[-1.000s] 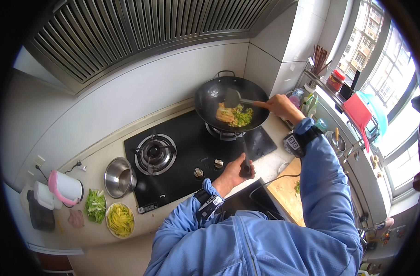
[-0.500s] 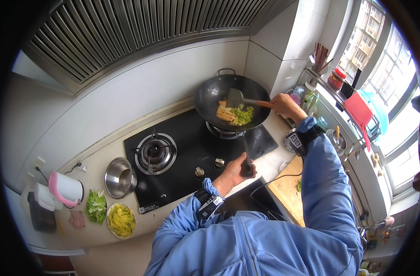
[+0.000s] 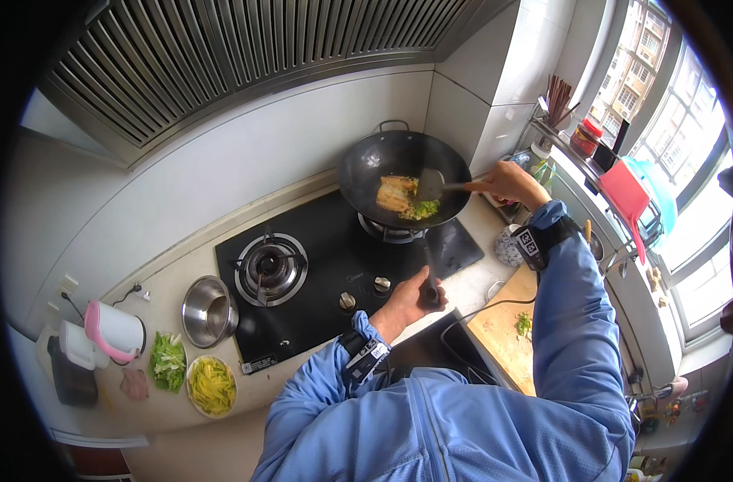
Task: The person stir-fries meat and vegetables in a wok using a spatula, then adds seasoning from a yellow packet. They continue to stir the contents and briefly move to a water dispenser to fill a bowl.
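Observation:
A dark wok (image 3: 365, 165) sits on the right burner of the black gas hob (image 3: 318, 249). My left hand (image 3: 405, 307) is closed round the wok's long black handle (image 3: 431, 277). In my right hand (image 3: 514, 183) is the wooden handle of a spatula (image 3: 431, 185); its broad metal blade is down in the wok. Browned golden pieces of food (image 3: 394, 195) lie at the wok's bottom, with chopped green bits (image 3: 422, 210) beside them on the near right. The blade touches or hovers just over the food's right edge; I cannot tell which.
Left of the hob stand a steel bowl (image 3: 196, 309), a plate of yellow-green strips (image 3: 212, 386), leafy greens (image 3: 167, 365) and a pink-and-white appliance (image 3: 114, 329). A wooden cutting board (image 3: 495, 325) with green scraps lies right of my left hand. A shelf with a red-lidded jar (image 3: 586, 138) runs beneath the window.
My right hand has moved right and slightly down, drawing the spatula blade rightward from above the golden pieces to beside the green bits. My left hand stays on the handle.

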The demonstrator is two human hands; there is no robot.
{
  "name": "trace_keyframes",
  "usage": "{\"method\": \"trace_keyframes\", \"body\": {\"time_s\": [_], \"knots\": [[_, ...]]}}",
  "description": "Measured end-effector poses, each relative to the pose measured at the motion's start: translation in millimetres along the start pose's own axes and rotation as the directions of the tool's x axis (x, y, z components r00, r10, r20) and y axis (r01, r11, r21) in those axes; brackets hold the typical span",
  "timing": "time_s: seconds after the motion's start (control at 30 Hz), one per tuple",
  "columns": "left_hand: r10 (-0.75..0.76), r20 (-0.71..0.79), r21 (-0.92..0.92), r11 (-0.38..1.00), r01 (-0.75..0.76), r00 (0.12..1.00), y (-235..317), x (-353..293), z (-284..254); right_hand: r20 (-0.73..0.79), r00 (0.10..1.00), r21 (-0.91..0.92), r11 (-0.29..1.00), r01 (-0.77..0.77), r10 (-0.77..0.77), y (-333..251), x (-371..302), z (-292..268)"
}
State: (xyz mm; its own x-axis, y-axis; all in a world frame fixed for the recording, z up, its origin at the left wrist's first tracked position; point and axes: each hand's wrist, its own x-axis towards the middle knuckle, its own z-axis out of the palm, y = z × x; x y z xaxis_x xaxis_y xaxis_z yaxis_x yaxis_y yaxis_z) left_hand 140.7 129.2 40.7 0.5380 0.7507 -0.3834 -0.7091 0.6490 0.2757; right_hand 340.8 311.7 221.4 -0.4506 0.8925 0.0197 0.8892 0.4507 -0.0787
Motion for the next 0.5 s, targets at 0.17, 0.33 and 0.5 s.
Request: {"method": "trace_keyframes", "body": {"time_s": [0.17, 0.33, 0.5], "knots": [[0.015, -0.007, 0.010, 1.000, -0.015, 1.000, -0.6, 1.5, -0.2, 0.009, 0.988, -0.156, 0.976, 0.152, -0.152, 9.2, 7.2, 22.9], [0.028, -0.025, 0.065, 0.998, -0.026, 0.999, -0.2, -0.1, -1.5, 0.125, 0.981, -0.141, 0.976, 0.165, -0.148, 13.8, -2.6, 29.2], [0.020, -0.002, 0.061, 0.998, -0.020, 1.000, -0.2, 0.5, -0.9, 0.026, 1.000, 0.080, 0.997, -0.011, 0.009, 2.5, -20.3, 21.7]]}}
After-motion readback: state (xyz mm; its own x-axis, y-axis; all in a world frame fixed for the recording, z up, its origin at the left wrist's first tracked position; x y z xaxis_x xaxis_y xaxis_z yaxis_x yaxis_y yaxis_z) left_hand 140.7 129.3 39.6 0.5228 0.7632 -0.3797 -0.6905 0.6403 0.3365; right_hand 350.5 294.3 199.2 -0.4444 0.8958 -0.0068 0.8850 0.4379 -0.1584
